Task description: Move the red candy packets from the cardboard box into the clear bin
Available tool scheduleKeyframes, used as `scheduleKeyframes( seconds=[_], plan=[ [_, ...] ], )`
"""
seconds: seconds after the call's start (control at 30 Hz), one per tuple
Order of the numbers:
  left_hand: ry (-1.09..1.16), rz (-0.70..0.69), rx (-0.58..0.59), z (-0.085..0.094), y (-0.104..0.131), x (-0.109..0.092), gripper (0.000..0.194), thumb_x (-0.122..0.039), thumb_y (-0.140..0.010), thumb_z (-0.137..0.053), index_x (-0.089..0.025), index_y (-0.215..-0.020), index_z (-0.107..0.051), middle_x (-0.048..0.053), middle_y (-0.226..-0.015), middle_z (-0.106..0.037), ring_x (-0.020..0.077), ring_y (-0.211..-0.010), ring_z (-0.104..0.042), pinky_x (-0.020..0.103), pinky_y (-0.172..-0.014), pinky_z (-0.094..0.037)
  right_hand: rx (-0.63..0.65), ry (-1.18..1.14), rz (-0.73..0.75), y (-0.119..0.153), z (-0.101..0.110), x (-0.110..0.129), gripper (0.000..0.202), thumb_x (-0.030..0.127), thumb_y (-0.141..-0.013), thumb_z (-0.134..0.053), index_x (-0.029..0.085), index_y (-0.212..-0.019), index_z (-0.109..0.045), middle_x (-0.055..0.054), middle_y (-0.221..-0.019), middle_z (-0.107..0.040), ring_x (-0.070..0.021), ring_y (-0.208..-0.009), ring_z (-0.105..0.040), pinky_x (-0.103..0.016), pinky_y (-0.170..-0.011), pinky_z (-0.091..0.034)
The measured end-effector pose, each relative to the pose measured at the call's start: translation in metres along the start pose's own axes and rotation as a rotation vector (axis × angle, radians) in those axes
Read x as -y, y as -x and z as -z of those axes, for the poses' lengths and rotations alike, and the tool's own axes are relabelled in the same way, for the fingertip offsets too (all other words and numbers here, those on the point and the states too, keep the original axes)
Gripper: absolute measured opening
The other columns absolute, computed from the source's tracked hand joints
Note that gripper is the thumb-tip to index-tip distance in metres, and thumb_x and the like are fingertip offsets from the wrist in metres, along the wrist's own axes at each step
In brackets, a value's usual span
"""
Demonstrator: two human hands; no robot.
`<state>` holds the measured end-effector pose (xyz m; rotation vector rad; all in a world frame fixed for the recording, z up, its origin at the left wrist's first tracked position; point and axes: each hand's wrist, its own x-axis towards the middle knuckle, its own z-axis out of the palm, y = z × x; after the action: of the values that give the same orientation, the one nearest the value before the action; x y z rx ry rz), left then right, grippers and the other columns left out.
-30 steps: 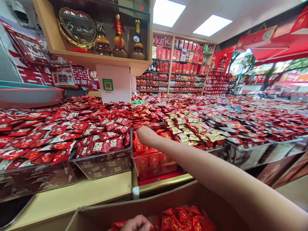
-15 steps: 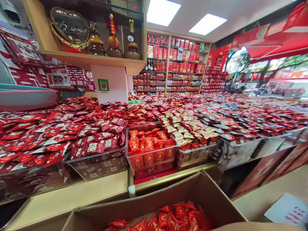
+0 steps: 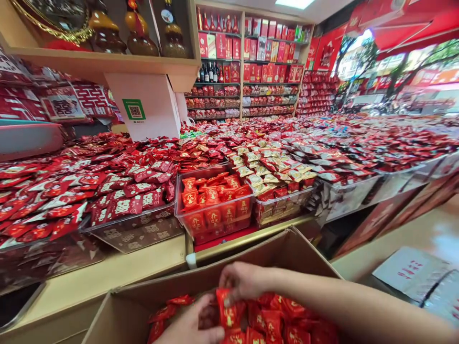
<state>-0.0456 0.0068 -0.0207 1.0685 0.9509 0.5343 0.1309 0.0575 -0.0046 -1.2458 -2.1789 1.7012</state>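
Note:
My right hand [image 3: 245,282] reaches in from the right over a cardboard box [image 3: 168,282]. Its thumb and fingers pinch a small red packet [image 3: 229,310] with gold lettering. At the packet's left side is my left hand [image 3: 193,325], fingers curled and thumb close against the packet's lower edge; part of its grip is hidden. Beneath both hands, more red packets [image 3: 274,322] of the same look lie loose in the box. Just beyond the box, a clear plastic bin [image 3: 215,215] is filled with upright red packets of similar look.
Clear bins heaped with wrapped goods [image 3: 122,203] line the counter. A wooden display cabinet [image 3: 107,59] overhangs at the upper left, above a white block with a QR code [image 3: 143,105]. To the right sits a lettered carton [image 3: 409,272]. Stocked shelves [image 3: 242,71] stand behind.
Both hands have come into view inside the box, holding a red packet. The view has tilted down and shifted, so the counter and cabinet appear higher and further left.

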Motion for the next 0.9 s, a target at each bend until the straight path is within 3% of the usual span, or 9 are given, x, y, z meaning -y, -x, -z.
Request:
scheduleKeyframes(
  seconds=[0.13,0.23,0.43,0.53,0.7,0.8,0.9],
  plan=[
    [0.063,-0.06,-0.015,-0.011,0.003,-0.019,0.044,-0.025,-0.067,-0.061,-0.018,-0.107,-0.046,0.006,-0.09,-0.065,0.019,-0.078,-0.059,0.03,-0.066,-0.045,-0.046,-0.416,0.115,0.012,0.012,0.012,0.028,0.03,-0.061,-0.062,0.013,-0.081,-0.057,0.005,-0.058,-0.05,-0.0025,-0.047,-0.041,-0.015,-0.047,-0.033],
    [0.074,-0.063,-0.044,-0.015,0.007,-0.033,0.044,-0.021,-0.069,-0.06,-0.016,-0.11,-0.044,0.007,-0.09,-0.065,0.0163,-0.069,-0.06,0.026,-0.057,-0.045,-0.133,-0.57,0.156,0.023,0.017,0.023,0.026,0.032,-0.058,-0.065,0.012,-0.071,-0.054,0.004,-0.057,-0.051,-0.0027,-0.046,-0.042,-0.015,-0.046,-0.032],
    [0.118,-0.11,-0.18,-0.019,0.015,-0.045,0.042,-0.023,-0.068,-0.061,-0.016,-0.106,-0.046,0.006,-0.082,-0.069,0.0159,-0.067,-0.063,0.025,-0.061,-0.046,-0.235,-0.743,0.186,0.024,0.026,0.03,0.028,0.032,-0.056,-0.067,0.012,-0.067,-0.05,0.003,-0.056,-0.053,-0.0032,-0.045,-0.044,-0.015,-0.043,-0.031],
    [0.151,-0.064,-0.161,-0.027,0.015,-0.042,0.034,-0.027,-0.069,-0.059,-0.016,-0.1,-0.049,0.007,-0.083,-0.069,0.018,-0.072,-0.063,0.027,-0.063,-0.047,-0.239,-0.752,0.191,0.021,0.026,0.03,0.029,0.033,-0.057,-0.066,0.012,-0.068,-0.049,0.003,-0.057,-0.054,-0.0035,-0.045,-0.045,-0.016,-0.044,-0.031],
    [0.093,-0.078,-0.253,-0.035,0.013,-0.033,0.02,-0.027,-0.066,-0.062,-0.012,-0.078,-0.055,0.006,-0.066,-0.07,0.0146,-0.054,-0.061,0.022,-0.047,-0.044,-0.233,-0.649,0.203,0.025,0.02,0.033,0.03,0.036,-0.06,-0.064,0.012,-0.068,-0.05,0.003,-0.054,-0.051,-0.0048,-0.047,-0.045,-0.017,-0.045,-0.033],
    [0.069,-0.097,-0.263,-0.033,0.014,-0.032,0.023,-0.029,-0.064,-0.063,-0.012,-0.078,-0.056,0.005,-0.063,-0.069,0.0139,-0.054,-0.06,0.022,-0.05,-0.044,-0.186,-0.555,0.276,0.03,0.018,0.037,0.028,0.035,-0.062,-0.062,0.013,-0.074,-0.05,0.002,-0.063,-0.052,-0.006,-0.053,-0.047,-0.02,-0.052,-0.037],
    [0.091,-0.082,-0.295,-0.033,0.015,-0.033,0.039,-0.033,-0.058,-0.067,-0.016,-0.09,-0.053,0.003,-0.07,-0.069,0.0148,-0.059,-0.06,0.022,-0.048,-0.043,-0.186,-0.376,0.316,0.032,0.015,0.037,0.027,0.034,-0.063,-0.061,0.013,-0.076,-0.051,0.001,-0.068,-0.053,-0.0073,-0.059,-0.047,-0.021,-0.056,-0.039]
  ],
)
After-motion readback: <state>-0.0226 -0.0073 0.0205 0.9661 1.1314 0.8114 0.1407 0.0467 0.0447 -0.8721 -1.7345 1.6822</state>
